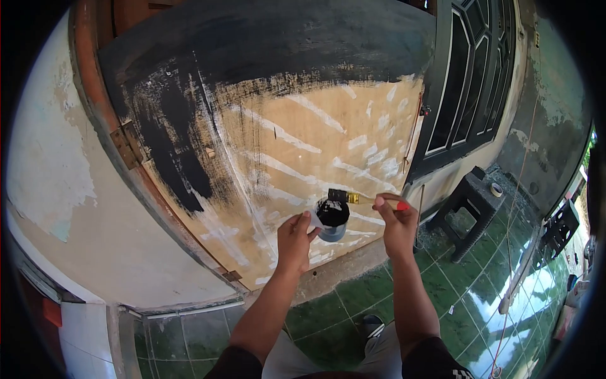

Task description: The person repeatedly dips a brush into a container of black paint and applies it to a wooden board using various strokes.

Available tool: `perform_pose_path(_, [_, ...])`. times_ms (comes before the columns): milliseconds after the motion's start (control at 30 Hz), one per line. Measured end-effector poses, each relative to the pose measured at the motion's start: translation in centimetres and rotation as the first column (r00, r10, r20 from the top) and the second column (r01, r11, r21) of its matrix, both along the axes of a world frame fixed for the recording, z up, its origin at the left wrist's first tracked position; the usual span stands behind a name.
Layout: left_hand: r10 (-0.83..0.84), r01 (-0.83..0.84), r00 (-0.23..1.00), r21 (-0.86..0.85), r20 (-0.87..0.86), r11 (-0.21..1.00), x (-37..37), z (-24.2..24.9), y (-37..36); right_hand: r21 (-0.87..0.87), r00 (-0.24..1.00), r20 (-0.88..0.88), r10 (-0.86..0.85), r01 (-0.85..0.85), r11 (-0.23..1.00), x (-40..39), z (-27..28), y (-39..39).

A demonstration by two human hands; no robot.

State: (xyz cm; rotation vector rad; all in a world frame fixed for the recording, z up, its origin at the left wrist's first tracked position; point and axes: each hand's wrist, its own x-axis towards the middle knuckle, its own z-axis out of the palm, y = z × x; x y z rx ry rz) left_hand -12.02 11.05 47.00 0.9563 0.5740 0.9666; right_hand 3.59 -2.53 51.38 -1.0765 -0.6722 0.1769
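Observation:
My left hand (294, 245) pinches a pale tab at the rim of a small paint cup (332, 234). Black paint (332, 213) fills much of what shows inside it. In my right hand (399, 228) is a paintbrush (352, 198), gripped by its red-tipped handle, its black-coated bristles over the cup's far rim. Behind both stands a wooden door (284, 136), coated black across its top and down part of the left side. Bare tan wood with white streaks shows lower down.
A dark plastic stool (466, 205) stands at the right on green floor tiles (353, 297), with a roll of tape (497, 189) on top. A dark-framed window (464, 82) adjoins the door. A thin cord (509, 265) runs down the right side.

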Motion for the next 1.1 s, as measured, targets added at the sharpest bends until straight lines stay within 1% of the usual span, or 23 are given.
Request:
perform_pose_path(33, [0.001, -0.001, 1.0, 0.034, 0.019, 0.999, -0.2, 1.4, 0.3, -0.013, 1.0, 0.019, -0.004, 0.004, 1.0, 0.1, 1.1, 0.4])
perform_pose_path(200, [0.01, -0.018, 0.997, 0.1, 0.077, 0.995, -0.6, 6.1, 3.2, 0.107, 0.998, 0.068, -0.001, -0.006, 0.994, -0.4, 6.8, 4.4])
perform_pose_path(300, [0.015, -0.027, 0.995, 0.12, 0.099, 0.992, -0.8, 7.6, 4.2, 0.16, 0.997, 0.083, 0.004, -0.018, 0.987, 0.3, 9.8, 7.1])
perform_pose_path(400, [0.03, -0.04, 0.996, 0.118, 0.085, 0.992, -1.4, 7.9, 4.4, 0.15, 0.987, 0.141, -0.074, 0.052, 0.987, 2.9, 11.4, 9.2])
perform_pose_path(500, [0.042, -0.05, 0.997, 0.116, 0.07, 0.992, -2.5, 6.5, 4.1, 0.239, 0.957, 0.186, -0.221, 0.174, 0.955, 6.7, 11.3, 10.0])
perform_pose_path(533, [0.047, -0.053, 0.997, 0.108, 0.059, 0.993, -2.9, 5.7, 3.9, 0.21, 0.912, 0.219, -0.346, 0.302, 0.93, 8.0, 11.2, 9.6])
perform_pose_path(600, [0.059, -0.061, 0.998, 0.091, 0.034, 0.994, -3.9, 3.8, 3.3, 0.336, 0.859, 0.172, -0.482, 0.409, 0.849, 9.7, 10.9, 9.1])
perform_pose_path(633, [0.056, -0.057, 0.998, 0.079, 0.008, 0.995, -4.6, 3.6, 2.3, 0.295, 0.82, 0.126, -0.558, 0.506, 0.81, 9.5, 11.0, 8.9])
perform_pose_path(733, [0.084, -0.081, 0.995, 0.056, -0.056, 0.995, -5.7, 0.2, 0.9, 0.366, 0.589, 0.309, -0.746, 0.651, 0.665, 6.8, 10.1, 10.8])
perform_pose_path(800, [0.085, -0.079, 0.991, 0.056, -0.106, 0.995, -6.4, -2.6, 0.0, 0.488, 0.533, 0.467, -0.705, 0.509, 0.709, 2.8, 8.6, 13.8])
perform_pose_path(833, [0.087, -0.081, 0.987, 0.051, -0.133, 0.995, -6.6, -3.7, -0.6, 0.49, 0.537, 0.516, -0.668, 0.455, 0.744, -0.3, 8.2, 15.4])
perform_pose_path(867, [0.089, -0.083, 0.983, 0.047, -0.158, 0.995, -6.8, -4.8, -1.1, 0.433, 0.548, 0.605, -0.577, 0.382, 0.817, -3.7, 7.9, 16.0])
perform_pose_path(933, [0.092, -0.078, 0.969, 0.07, -0.227, 0.995, -7.3, -8.4, -1.3, 0.431, 0.614, 0.668, -0.42, 0.141, 0.891, -10.0, 8.6, 16.1])
perform_pose_path(967, [0.094, -0.074, 0.961, 0.084, -0.261, 0.994, -7.7, -10.1, -1.4, 0.442, 0.713, 0.588, -0.382, 0.113, 0.89, -12.7, 9.4, 15.5])
perform_pose_path(1000, [0.096, -0.081, 0.96, 0.067, -0.262, 0.994, -8.2, -11.6, -1.8, 0.405, 0.744, 0.587, -0.319, 0.071, 0.912, -13.2, 9.5, 15.3])
perform_pose_path(1067, [0.101, -0.095, 0.959, 0.037, -0.265, 0.995, -9.4, -14.2, -2.5, 0.376, 0.868, 0.454, -0.202, 0.018, 0.926, -11.7, 9.4, 15.4])
perform_pose_path(1100, [0.097, -0.095, 0.951, 0.023, -0.294, 0.995, -10.4, -15.3, -2.8, 0.332, 0.932, 0.351, -0.092, -0.032, 0.943, -9.6, 9.2, 15.4])
